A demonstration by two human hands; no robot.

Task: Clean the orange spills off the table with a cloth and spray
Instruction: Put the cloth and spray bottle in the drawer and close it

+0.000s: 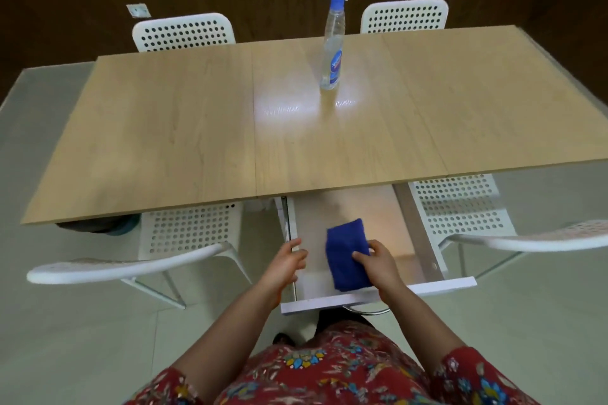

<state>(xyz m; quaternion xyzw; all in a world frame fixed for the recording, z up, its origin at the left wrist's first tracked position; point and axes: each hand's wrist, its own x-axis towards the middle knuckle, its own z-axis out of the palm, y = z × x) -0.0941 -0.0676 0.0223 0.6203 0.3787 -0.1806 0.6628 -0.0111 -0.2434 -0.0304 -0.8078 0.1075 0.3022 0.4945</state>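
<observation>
- Our right hand grips the folded blue cloth by its right edge, with the fingers curled onto the fabric. The cloth lies inside the pulled-out drawer.
- Our left hand holds the drawer's left wall just left of the cloth, fingers bent over the rim.
- The spray bottle stands upright on the table, well beyond both hands and touched by neither.
- White chairs flank the hands on both sides.
</observation>
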